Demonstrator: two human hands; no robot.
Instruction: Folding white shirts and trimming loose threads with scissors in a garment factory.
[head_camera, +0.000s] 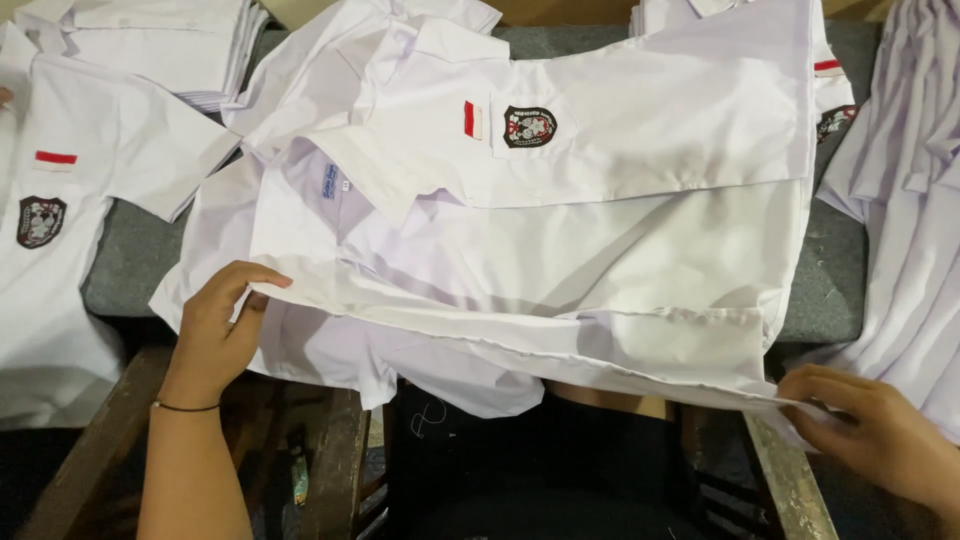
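White shirt (560, 230), badge up, lying spread on grey tabletop (130, 265); left hand (215, 325) fingers pinching near hem, right hand (880, 430) fingers clamping opposite corner, keeping cloth taut; folded stack (170, 40) beyond shirt.

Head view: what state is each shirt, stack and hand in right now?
White shirt: spread on the grey pad, half folded, near edge lifted.
Left hand: gripping the shirt's near left edge.
Right hand: pinching the shirt's near right corner.
Shirt at left: lying flat, badge up.
Folded stack: folded, piled at the far left.
Loose shirts: unfolded, draped at right.
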